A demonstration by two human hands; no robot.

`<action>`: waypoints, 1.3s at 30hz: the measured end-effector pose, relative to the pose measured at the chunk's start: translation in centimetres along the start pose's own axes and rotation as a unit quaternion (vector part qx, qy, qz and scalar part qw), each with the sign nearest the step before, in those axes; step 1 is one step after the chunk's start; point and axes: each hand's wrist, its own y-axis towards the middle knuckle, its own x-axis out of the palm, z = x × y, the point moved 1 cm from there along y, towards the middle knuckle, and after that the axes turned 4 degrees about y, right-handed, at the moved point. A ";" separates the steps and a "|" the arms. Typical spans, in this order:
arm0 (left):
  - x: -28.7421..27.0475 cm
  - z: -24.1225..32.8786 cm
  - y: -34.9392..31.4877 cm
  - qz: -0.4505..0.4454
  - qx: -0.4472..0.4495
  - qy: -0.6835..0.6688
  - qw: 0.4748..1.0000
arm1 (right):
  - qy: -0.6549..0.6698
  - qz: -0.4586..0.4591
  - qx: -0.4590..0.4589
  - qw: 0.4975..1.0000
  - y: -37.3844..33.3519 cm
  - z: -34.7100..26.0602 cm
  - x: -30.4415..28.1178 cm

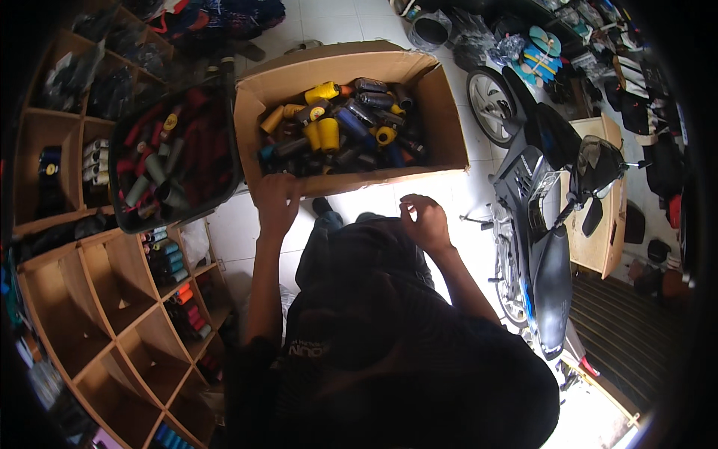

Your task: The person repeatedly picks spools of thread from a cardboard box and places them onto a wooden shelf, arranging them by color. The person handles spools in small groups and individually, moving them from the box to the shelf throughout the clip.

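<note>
A large cardboard box (350, 182) stands in front of me, filled with thread spools, among them a yellow spool (329, 136) and a blue spool (354, 126). At its near left corner, my left hand (278, 203) is closed with its fingers at the rim; the fingertips are partly hidden. My right hand (426, 223) hovers just short of the box's near side, apart from it. Its fingers are loosely bent with a gap to the thumb, and nothing shows between them. Left of the box is a black bin (238, 161) holding red and grey-green spools.
A wooden cubby shelf (112, 344) runs along the left, some compartments holding spools. On the right stands a motorcycle (535, 202), its front wheel near the box. Behind it are a wooden board (609, 224) and assorted goods. White tiles (329, 22) cover the floor.
</note>
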 end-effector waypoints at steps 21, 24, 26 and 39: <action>3.3 1.5 -0.3 -0.043 -0.194 0.061 0.978 | -0.155 -0.324 0.193 0.913 23.7 18.7 12.4; 3.0 1.6 -1.2 -0.019 -0.196 0.120 0.973 | -0.142 -0.328 0.181 0.916 24.2 17.1 14.9; 2.8 1.5 -1.5 -0.040 -0.212 0.132 0.968 | -0.163 -0.294 0.148 0.930 23.1 12.9 15.4; 4.4 0.7 0.5 -0.184 -0.288 0.132 0.930 | 0.346 -0.207 0.203 0.893 24.0 18.4 15.7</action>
